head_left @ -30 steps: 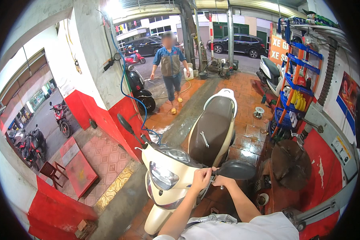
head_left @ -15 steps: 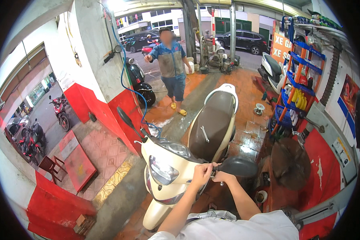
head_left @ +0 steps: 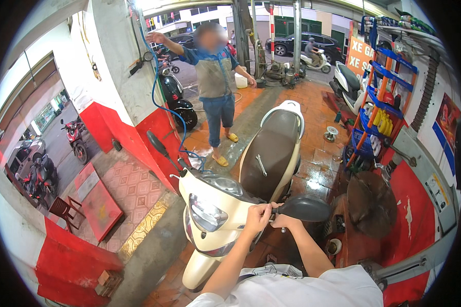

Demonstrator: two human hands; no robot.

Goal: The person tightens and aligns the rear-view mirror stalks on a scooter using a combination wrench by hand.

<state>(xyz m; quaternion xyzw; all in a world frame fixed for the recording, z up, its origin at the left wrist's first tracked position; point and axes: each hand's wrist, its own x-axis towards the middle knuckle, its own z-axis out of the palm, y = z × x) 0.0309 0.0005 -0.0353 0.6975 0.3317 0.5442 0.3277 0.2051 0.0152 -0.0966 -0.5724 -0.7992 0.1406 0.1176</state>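
And the co-worker [head_left: 214, 77] has come closer, one arm now flung up! Here's the cream scooter [head_left: 235, 209] with its brown seat [head_left: 277, 146]; at the near rear-view mirror [head_left: 307, 209], already on, the left hand [head_left: 258, 219] pinches the stem, the right hand [head_left: 287, 221] curled alongside, its hold hidden. Work there looks unfinished; the double-ended spanner [head_left: 261, 166] lies loose on the seat.

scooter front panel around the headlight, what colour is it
The front panel is cream, a pale yellowish off-white; it shows best in the head view.

From head height, 1 fisheye view faces forward and down, near the cream scooter [head_left: 257, 185].
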